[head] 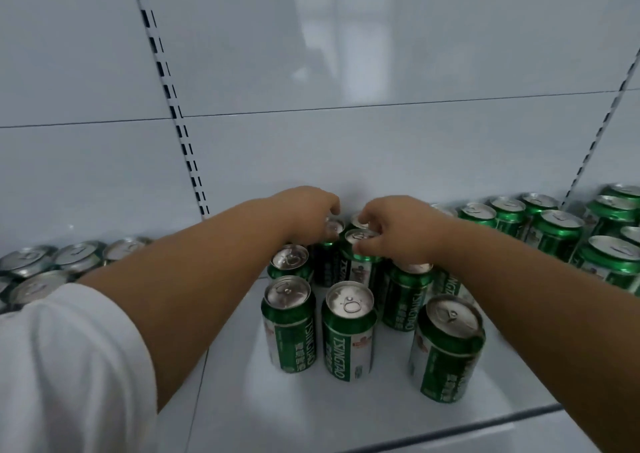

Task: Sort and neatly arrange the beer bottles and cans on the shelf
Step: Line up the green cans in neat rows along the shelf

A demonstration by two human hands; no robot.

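Note:
Several green Tsingtao beer cans stand upright on a white shelf (pixel 242 400). My left hand (pixel 308 213) reaches to the back and grips the top of a dark green can (pixel 327 262) near the back panel. My right hand (pixel 394 230) grips the rim of a green can (pixel 360 262) beside it; its palm also covers the top of another can (pixel 407 296). In front of them stand three more cans: a left one (pixel 289 324), a middle one (pixel 348 331) and a tilted right one (pixel 446 348).
A row of silver-topped dark cans (pixel 52 265) fills the shelf at the left. More green cans (pixel 561 234) crowd the right side, some stacked. The white back panel (pixel 346 140) and slotted uprights (pixel 187 161) rise behind. The shelf's front edge (pixel 450 428) runs below.

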